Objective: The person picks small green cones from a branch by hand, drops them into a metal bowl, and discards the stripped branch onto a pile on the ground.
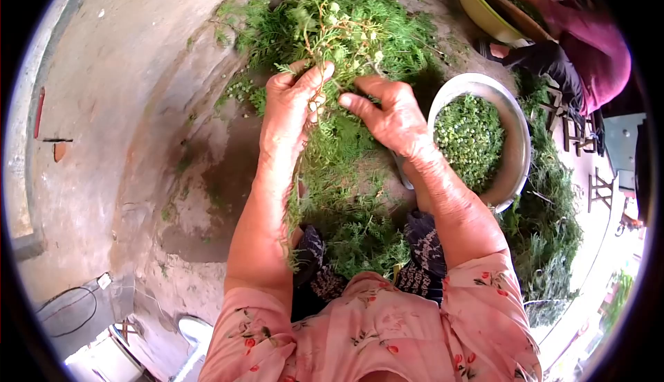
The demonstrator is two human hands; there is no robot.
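My left hand is closed round a green sprig that bears small pale green buds and orange-brown twigs. Close beside it, my right hand has its thumb and index finger near the stems; whether anything is between them is hard to make out. A heap of feathery green branches lies on the ground beyond both hands. To the right of my right forearm stands a round metal basin, holding many small green pieces.
Another person in a pink top sits at the upper right, by a yellow tub. More cut greenery lies right of the basin, near small wooden stools. A pale wall runs along the left.
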